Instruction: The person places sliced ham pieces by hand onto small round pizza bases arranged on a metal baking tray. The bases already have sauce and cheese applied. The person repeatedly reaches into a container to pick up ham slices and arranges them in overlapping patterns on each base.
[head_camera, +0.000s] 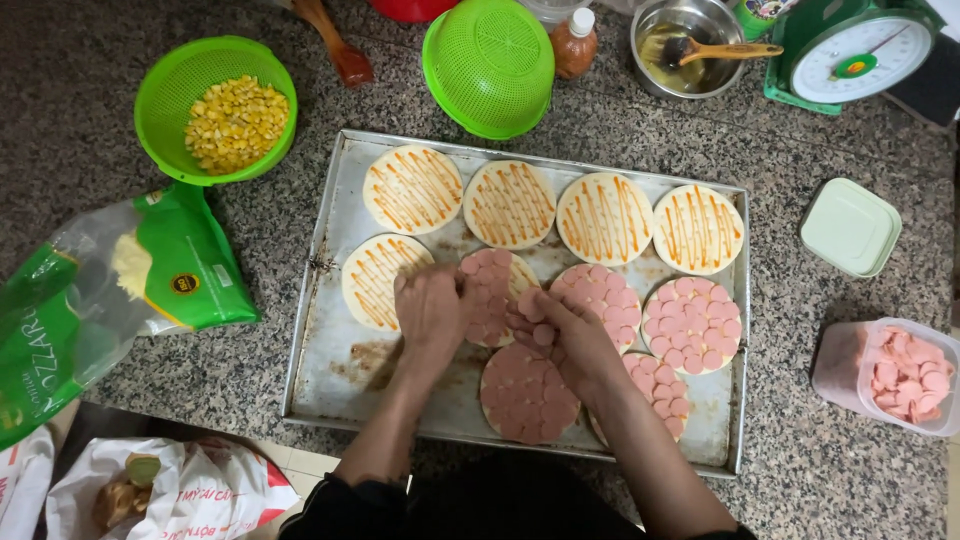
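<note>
Both hands work over a metal baking tray (330, 330) on the speckled tabletop (100, 120). The left hand (430, 315) rests fingers-down on a half-covered round dough base (495, 295), apparently steadying it or pressing slices flat. The right hand (560, 335) pinches a few pink sausage slices (540, 333) just beside that base, fingers curled around them (how many it carries I cannot tell). Four bases in the far row carry only orange sauce stripes (605, 218); nearer ones are tiled with slices. A clear tub of more slices (905, 375) sits right of the tray, within reach. A green colander of corn (232, 120) and a cheese bag (150, 270) lie left.
</note>
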